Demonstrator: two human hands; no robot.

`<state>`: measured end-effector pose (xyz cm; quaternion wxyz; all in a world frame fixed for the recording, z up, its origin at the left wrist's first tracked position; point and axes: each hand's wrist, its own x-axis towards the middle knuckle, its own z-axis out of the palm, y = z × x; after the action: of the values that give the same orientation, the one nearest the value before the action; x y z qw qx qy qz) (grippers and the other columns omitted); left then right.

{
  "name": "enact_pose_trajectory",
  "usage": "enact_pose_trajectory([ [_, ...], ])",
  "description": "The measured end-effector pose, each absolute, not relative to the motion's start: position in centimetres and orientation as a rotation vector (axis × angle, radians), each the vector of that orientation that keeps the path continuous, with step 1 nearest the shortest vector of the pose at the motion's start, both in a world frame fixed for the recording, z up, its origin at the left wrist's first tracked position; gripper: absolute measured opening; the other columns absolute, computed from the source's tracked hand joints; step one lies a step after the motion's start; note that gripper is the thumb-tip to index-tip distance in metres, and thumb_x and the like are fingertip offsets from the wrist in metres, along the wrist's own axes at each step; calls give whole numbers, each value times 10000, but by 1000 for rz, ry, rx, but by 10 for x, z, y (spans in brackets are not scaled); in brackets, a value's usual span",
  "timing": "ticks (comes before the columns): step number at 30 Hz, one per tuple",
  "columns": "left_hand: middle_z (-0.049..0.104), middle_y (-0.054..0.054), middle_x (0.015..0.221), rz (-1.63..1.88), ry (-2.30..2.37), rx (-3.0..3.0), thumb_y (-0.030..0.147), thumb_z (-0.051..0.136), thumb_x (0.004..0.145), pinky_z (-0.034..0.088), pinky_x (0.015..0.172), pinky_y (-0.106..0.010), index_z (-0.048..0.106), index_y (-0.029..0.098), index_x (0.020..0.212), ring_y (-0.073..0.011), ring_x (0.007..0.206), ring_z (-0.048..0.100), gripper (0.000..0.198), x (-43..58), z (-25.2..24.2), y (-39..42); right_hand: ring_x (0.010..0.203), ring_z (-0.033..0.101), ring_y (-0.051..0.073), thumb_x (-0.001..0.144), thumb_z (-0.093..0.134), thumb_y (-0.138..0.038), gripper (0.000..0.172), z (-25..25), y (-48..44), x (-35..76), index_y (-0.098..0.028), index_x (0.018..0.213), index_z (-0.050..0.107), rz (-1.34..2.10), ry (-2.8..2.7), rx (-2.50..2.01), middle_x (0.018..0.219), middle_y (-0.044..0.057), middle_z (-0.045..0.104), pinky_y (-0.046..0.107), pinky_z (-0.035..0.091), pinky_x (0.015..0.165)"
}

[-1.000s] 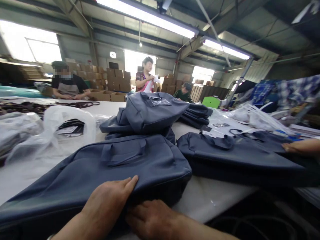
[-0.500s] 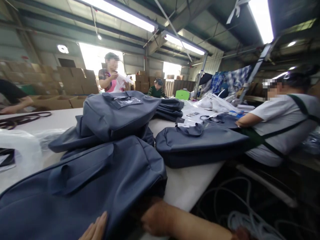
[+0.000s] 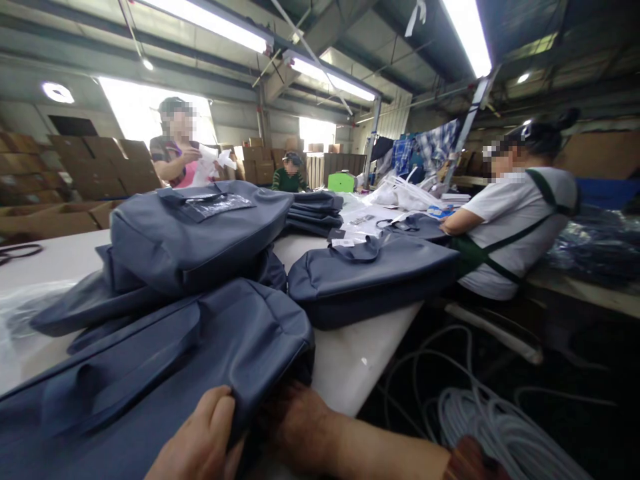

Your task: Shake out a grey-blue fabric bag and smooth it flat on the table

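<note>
At the left, cardboard boxes (image 3: pixel 93 163) are stacked behind the table (image 3: pixel 345 367), and a white film (image 3: pixel 205 167) is held up by a co-worker in a pink top (image 3: pixel 173 163). Nearer, a pile of navy bags (image 3: pixel 200 240) is topped by one with a clear packet (image 3: pixel 217 205) laid on it; the table's far side is partly blocked by this pile. Behind it, folded navy pieces (image 3: pixel 315 212) are stacked. To the right, another navy bag (image 3: pixel 373 273) is laid on its side, with paper tags (image 3: pixel 345 239) by its handle. Beyond its right end, a co-worker in a white T-shirt (image 3: pixel 515 233) is seated, and a coiled hose (image 3: pixel 480 413) is seen below.

Compared with half a second ago, the view has been swung rightward. The dark-sleeved arm at far left is lost from it, and more of the left hand is shown.

The front navy bag (image 3: pixel 160 400) is spread at the table's near edge, reaching left and forward of both hands. Its front edge is pinched by the bent fingers of the left hand (image 3: pixel 197 437). The right hand (image 3: pixel 305 420) is tucked at its shaded right end; whether anything is gripped there cannot be told.
</note>
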<state>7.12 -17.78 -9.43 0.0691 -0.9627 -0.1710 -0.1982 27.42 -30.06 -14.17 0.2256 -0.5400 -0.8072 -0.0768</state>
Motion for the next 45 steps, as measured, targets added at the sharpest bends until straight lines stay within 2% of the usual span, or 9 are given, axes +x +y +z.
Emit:
enact_pose_trajectory([
  [6,689,-154,1181,-548,-444,-2708,-129,427,767,639,821,-316,506,164,1494,-208,880,730,788,92,-123,-194,1487,401,338,1023,526,-296,392,-159,-278,272,-212,1398,605,-149,-2276,-1579,1490,88,613,556,372,1195],
  [11,530,-222,1505,-630,-575,-2703,-70,440,822,619,959,-408,1,304,1681,-328,1252,664,1035,89,-150,-200,1327,550,333,812,671,-264,389,-166,-293,306,-233,1197,718,157,-2037,-1530,1245,91,738,534,369,1193],
  [14,515,-197,1551,-715,-621,-2728,-23,443,831,582,1033,-496,-66,326,1672,-388,1409,544,1043,94,-159,-204,1276,563,338,832,618,-215,417,-171,-307,336,-166,1243,672,135,-1650,-1710,1279,168,679,544,428,1130],
  [17,435,-234,1609,-781,-533,-2751,-1,462,811,557,1080,-486,1,227,1683,-386,1457,491,1012,102,-159,-200,1224,590,323,883,570,-171,457,-172,-312,362,-137,1339,598,187,-1326,-1796,1291,203,646,547,466,1084],
  [23,713,-204,1206,-575,-518,-2794,273,575,935,566,1026,-515,670,94,1209,-349,1146,696,341,138,-92,-202,1208,639,304,774,791,-318,631,-161,-285,375,-195,1367,613,499,-1257,-1534,1305,110,698,458,500,1079],
  [29,771,-138,1027,-129,-962,-3052,65,386,982,583,800,-404,588,110,1431,-293,897,763,494,178,-20,-212,1167,654,285,802,841,-423,475,-157,-269,376,-163,1169,690,706,-1040,-1374,1214,100,714,520,499,1071],
  [33,814,-56,1008,-248,-1057,-3108,140,422,1003,554,766,-280,711,210,1193,-216,909,783,353,173,0,-191,1025,703,258,824,819,-461,502,-159,-271,368,-163,1197,665,919,-835,-1270,1132,89,731,500,566,960],
  [40,828,-49,991,-560,-1104,-3045,263,419,993,589,790,-290,706,217,1241,-222,862,785,382,154,11,-179,958,741,307,549,912,-625,826,-142,-286,330,-161,1188,669,1178,-610,-1020,1065,110,772,481,577,912],
  [45,812,-64,1140,-790,-901,-3024,241,451,949,622,897,-297,700,211,1251,-225,989,781,392,141,-28,-189,921,736,287,555,946,-510,606,-135,-296,316,-165,999,721,1109,-525,-1144,942,57,781,444,568,948],
])
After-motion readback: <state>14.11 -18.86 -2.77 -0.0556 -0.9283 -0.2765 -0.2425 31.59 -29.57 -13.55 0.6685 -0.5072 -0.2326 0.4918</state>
